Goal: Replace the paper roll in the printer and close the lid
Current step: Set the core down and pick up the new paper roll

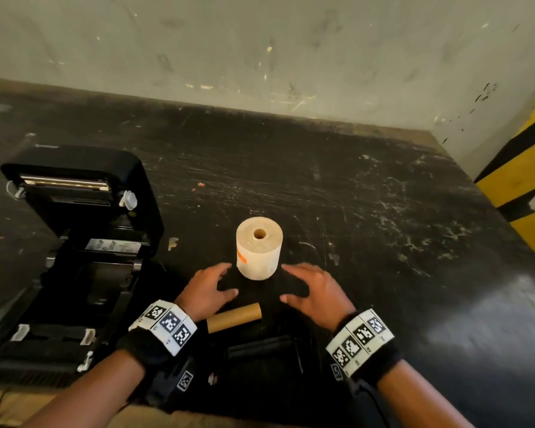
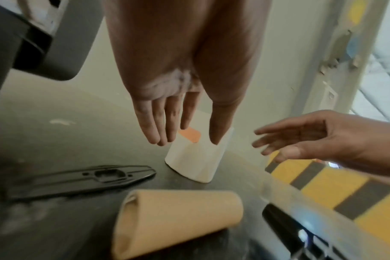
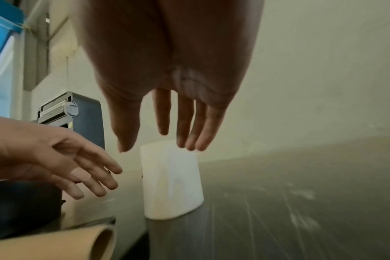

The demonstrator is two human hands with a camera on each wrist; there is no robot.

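A full white paper roll (image 1: 259,248) (image 2: 197,154) (image 3: 172,181) stands on end mid-table, with an orange sticker on its side. Just in front of it, my left hand (image 1: 218,287) (image 2: 183,133) and right hand (image 1: 297,288) (image 3: 158,142) hover on either side, fingers spread, touching nothing. An empty brown cardboard core (image 1: 233,317) (image 2: 174,221) (image 3: 78,244) lies on its side between my wrists. The black printer (image 1: 71,264) sits at the left with its lid (image 1: 84,186) raised and its paper bay empty.
A flat black plastic part (image 2: 78,177) and a dark bar (image 1: 260,347) lie near the table's front edge. A scuffed wall runs along the back. A yellow-and-black striped post (image 1: 525,186) stands at the right edge.
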